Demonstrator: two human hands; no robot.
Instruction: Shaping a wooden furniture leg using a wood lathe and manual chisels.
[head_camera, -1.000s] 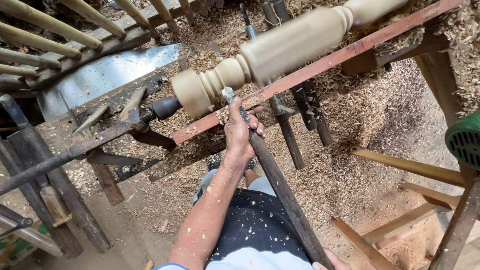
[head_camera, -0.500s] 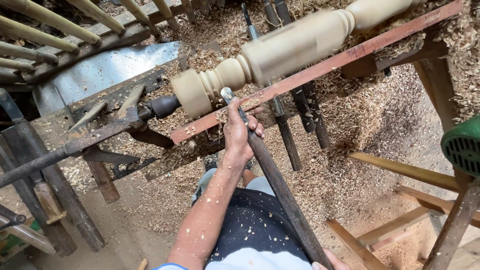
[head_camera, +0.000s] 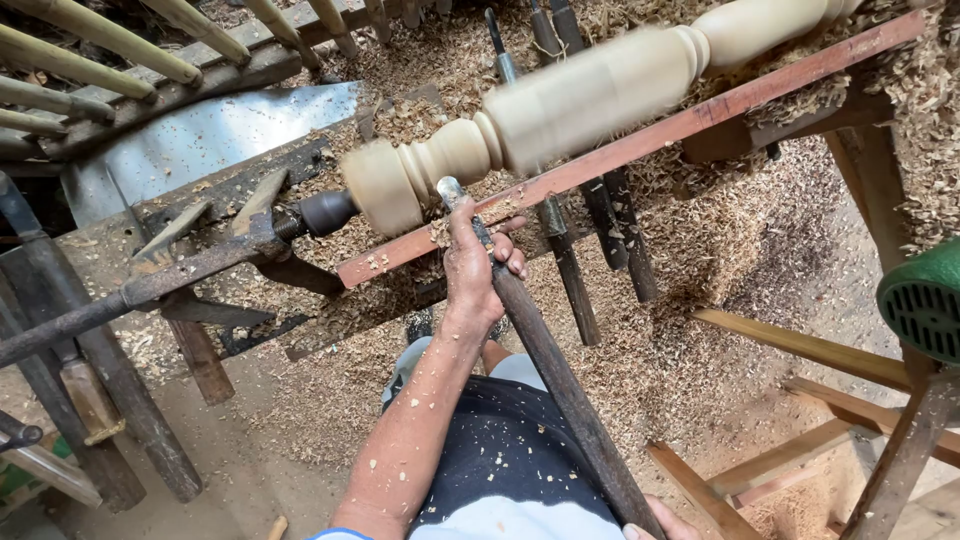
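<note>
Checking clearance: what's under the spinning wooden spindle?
Under the spindle runs a reddish rest bar, bearing the chisel gripped by the left hand. Below lie wood shavings and spare tools; the floor beneath is covered.

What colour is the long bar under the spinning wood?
Reddish-brown, the rest bar, seen in the head view.

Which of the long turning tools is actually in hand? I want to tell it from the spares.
The long dark chisel, gripped by the left hand, tip at the pale spindle. The spare chisels lean untouched under the rail.
</note>
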